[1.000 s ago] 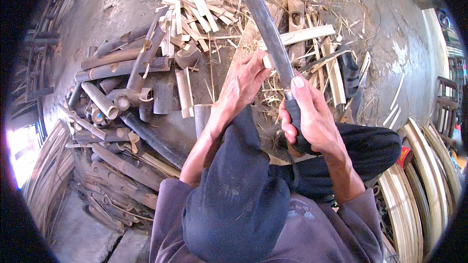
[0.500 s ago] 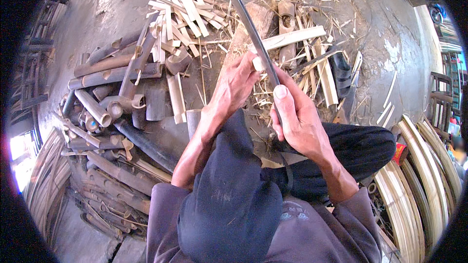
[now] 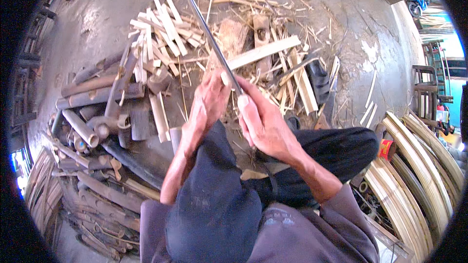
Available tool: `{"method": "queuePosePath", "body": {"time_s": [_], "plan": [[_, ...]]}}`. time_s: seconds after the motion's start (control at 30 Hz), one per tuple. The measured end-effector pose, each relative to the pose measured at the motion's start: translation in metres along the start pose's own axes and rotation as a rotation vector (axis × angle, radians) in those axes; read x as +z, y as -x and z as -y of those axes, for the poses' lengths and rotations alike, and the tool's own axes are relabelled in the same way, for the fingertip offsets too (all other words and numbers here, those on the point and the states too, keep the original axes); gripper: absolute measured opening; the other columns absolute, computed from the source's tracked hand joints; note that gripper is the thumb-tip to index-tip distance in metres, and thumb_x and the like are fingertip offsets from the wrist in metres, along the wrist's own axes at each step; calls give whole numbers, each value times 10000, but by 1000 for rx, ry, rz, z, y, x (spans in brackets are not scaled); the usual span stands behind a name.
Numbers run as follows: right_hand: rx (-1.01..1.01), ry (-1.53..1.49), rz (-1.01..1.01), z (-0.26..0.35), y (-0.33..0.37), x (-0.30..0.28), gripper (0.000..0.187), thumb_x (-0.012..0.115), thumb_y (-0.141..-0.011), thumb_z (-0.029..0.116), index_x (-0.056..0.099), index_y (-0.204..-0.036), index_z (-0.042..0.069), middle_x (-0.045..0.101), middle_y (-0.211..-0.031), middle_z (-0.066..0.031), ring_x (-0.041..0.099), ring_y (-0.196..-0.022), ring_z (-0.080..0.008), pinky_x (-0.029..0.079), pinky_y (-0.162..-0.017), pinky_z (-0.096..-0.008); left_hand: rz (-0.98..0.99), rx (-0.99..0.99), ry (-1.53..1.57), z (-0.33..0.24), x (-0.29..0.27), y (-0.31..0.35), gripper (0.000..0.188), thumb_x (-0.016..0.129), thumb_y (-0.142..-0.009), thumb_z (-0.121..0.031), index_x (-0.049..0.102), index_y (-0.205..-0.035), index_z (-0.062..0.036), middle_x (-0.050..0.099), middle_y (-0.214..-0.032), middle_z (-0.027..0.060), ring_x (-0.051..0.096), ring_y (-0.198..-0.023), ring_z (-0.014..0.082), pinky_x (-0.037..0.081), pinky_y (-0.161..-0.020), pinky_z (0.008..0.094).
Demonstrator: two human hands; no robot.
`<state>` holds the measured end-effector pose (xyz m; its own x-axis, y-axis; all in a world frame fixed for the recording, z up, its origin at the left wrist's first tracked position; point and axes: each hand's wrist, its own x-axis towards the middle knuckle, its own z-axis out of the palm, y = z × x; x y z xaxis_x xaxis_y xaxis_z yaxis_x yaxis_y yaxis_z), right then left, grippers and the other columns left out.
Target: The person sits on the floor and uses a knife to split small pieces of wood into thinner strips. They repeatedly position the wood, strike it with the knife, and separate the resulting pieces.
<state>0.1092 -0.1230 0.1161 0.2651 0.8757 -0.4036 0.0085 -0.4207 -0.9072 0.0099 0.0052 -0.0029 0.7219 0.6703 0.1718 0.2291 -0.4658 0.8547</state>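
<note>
A long knife (image 3: 213,43) with a dark, narrow blade points up and to the left. Its handle is wrapped by my right hand (image 3: 265,122), thumb laid along the top. My left hand (image 3: 207,101) is closed on a small pale piece of split bamboo (image 3: 225,79), whose cut end shows right beside the blade near the handle. The rest of that piece is hidden by my fingers. Just past my hands, a wooden block (image 3: 233,36) lies on the floor, and a wider bamboo strip (image 3: 273,50) rests across a bamboo tube (image 3: 262,31).
Cut bamboo slats (image 3: 165,27) are heaped at the far left. Dark bamboo tubes (image 3: 105,92) pile up along my left side. Shavings (image 3: 317,29) litter the floor ahead. Bundled long strips (image 3: 395,190) curve past my right knee. A dark shoe-like object (image 3: 319,80) lies ahead right.
The view has shifted, so the scene sits further left and a little lower. Both hands and the knife have moved slightly left, keeping their grips.
</note>
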Motion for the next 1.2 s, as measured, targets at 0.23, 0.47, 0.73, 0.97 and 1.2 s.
{"method": "queuePosePath", "body": {"time_s": [0.23,0.47,0.73,0.97,1.2], "plan": [[-169,25,-98,-19,-3,13,457,388,-1019,293,367,-1456,164,508,-1369,-198,539,-1221,-330,426,-991,-363,4,-72,59,3,8,20,657,702,-804,-157,393,-1368,-19,482,-1299,235,447,-1248,382,359,-1061,431],[-112,-98,-82,39,25,2,450,413,-1022,227,375,-1458,124,475,-642,20,446,-587,-71,406,-552,-257,-53,-268,-69,9,-18,59,826,733,-812,-189,252,-1453,9,374,-1433,255,386,-1322,391,325,-1103,427],[61,-57,47,-12,-9,-3,587,376,-1024,377,220,-1511,88,467,-626,-2,465,-512,-104,433,-495,-279,-200,-112,-190,19,-43,61,500,700,-832,-107,480,-1269,-2,571,-1253,209,564,-1165,345,462,-977,404],[35,214,27,-65,-42,-6,660,389,-988,505,359,-1442,27,659,-1002,-217,636,-830,-249,494,-803,-375,-414,123,-22,-44,-41,23,468,723,-832,-171,546,-1243,-34,619,-1135,137,595,-1085,253,458,-958,364],[-94,192,33,-56,-73,-28,487,624,-862,413,575,-1141,17,509,-616,-1,491,-485,-99,401,-440,-285,-212,194,-141,-46,-19,-60,394,723,-826,-155,560,-1164,-33,633,-915,123,636,-825,246,502,-739,361]]}}
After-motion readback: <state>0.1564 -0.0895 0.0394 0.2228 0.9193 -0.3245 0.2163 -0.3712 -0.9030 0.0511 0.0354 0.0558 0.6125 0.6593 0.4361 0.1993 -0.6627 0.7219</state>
